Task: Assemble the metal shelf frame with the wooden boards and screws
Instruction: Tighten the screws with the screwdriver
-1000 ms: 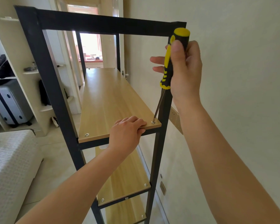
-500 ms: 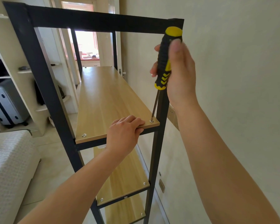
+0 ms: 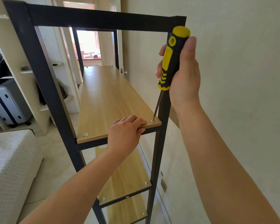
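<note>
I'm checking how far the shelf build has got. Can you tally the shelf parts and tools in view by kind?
Wooden boards: 3, top, middle, bottom
Screws visible in boards: 6, including the one under the screwdriver tip
Metal frame: 1
Screwdriver: 1
Total: 11

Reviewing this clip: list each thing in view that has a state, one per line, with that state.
right hand: grips the screwdriver handle.
screwdriver: near upright, tip in the corner screw.
corner screw: in the top board's near right corner, under the tip.
left hand: holds the top board's front edge.
top board: lies flat on the frame.
left screw: seated in the near left corner.
frame: standing upright.
</note>
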